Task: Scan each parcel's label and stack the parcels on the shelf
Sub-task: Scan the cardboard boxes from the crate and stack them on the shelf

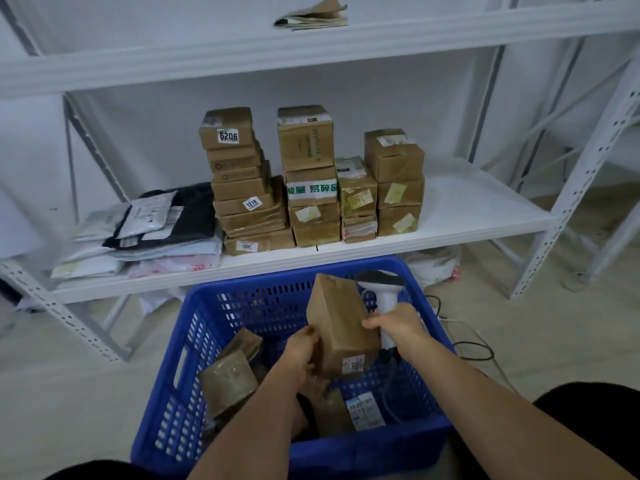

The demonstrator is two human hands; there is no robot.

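Observation:
A brown cardboard parcel (341,332) with a small white label near its lower corner is tilted above the blue plastic crate (367,448). My left hand (300,351) grips the parcel's left edge. My right hand (394,325) holds the white handheld scanner (384,292) by its handle, thumb touching the parcel's right side. Several more brown parcels (230,379) lie in the crate, one with a blue-white label (365,410). On the white shelf (485,209) stand stacks of brown parcels (308,174).
Soft mailer bags (149,233) are piled on the shelf's left part. Folded cardboard (313,17) lies on the upper shelf. A black cable (474,351) runs over the floor right of the crate. White bags (436,265) sit under the shelf. Shelf uprights (561,230) stand at right.

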